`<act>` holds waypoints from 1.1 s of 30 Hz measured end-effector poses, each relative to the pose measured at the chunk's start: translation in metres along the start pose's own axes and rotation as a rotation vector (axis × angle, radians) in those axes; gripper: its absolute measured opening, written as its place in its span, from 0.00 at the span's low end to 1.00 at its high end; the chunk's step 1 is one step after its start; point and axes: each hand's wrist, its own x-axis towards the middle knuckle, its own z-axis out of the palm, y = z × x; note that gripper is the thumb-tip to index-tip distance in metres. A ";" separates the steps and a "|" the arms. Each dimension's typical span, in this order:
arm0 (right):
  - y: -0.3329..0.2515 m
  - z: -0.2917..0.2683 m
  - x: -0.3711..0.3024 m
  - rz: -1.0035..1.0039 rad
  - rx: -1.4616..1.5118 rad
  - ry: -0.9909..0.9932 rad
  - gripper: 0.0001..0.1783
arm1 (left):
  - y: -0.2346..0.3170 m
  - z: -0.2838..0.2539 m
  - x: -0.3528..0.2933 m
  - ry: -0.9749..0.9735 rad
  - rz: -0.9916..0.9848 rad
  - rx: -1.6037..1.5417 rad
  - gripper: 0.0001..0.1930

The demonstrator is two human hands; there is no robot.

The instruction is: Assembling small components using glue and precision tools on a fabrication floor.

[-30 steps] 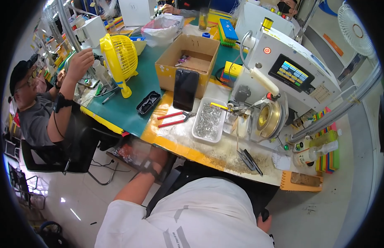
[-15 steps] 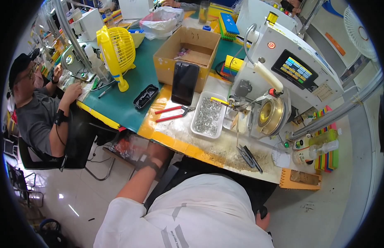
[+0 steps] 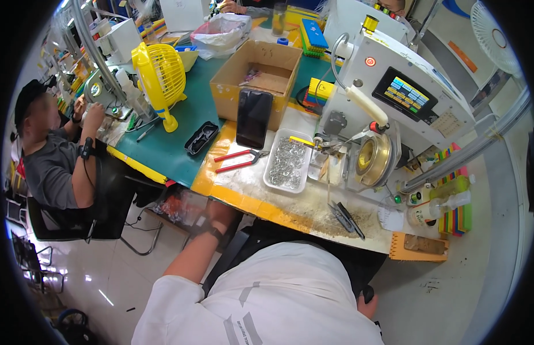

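My left hand [image 3: 223, 211] reaches under the table's front edge beside a bag of loose pieces; its fingers are hidden. Low at the right of my body, only a bit of my right hand or wrist [image 3: 367, 307] shows, next to a small black object [image 3: 367, 294]; its fingers cannot be made out. On the table before me are a white tray [image 3: 286, 161] of small shiny metal pieces, red-handled pliers [image 3: 239, 161], a dark phone-like device [image 3: 254, 118] standing upright against a cardboard box [image 3: 235, 80], and dark tweezers [image 3: 348, 219].
A machine with a touch screen [image 3: 406, 96] and a brass-coloured spool [image 3: 372, 158] stands at the right. Bottles [image 3: 451, 201] and an orange block [image 3: 419, 246] sit near the right edge. A yellow fan [image 3: 159, 77] is at left; a co-worker [image 3: 54, 155] sits beyond it.
The view has shifted slightly. The co-worker at left has moved their head and hands a little. My arms stay about where they were.
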 end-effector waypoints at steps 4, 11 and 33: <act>0.019 0.006 0.003 -0.013 0.004 0.027 0.19 | -0.001 -0.022 0.003 -0.086 0.022 -0.146 0.28; 0.009 0.003 0.001 0.003 0.046 0.024 0.19 | -0.016 -0.038 -0.017 -0.122 -0.159 -0.192 0.23; -0.001 0.001 -0.004 -0.030 0.019 0.040 0.17 | 0.014 -0.033 -0.039 0.092 -0.317 -0.850 0.31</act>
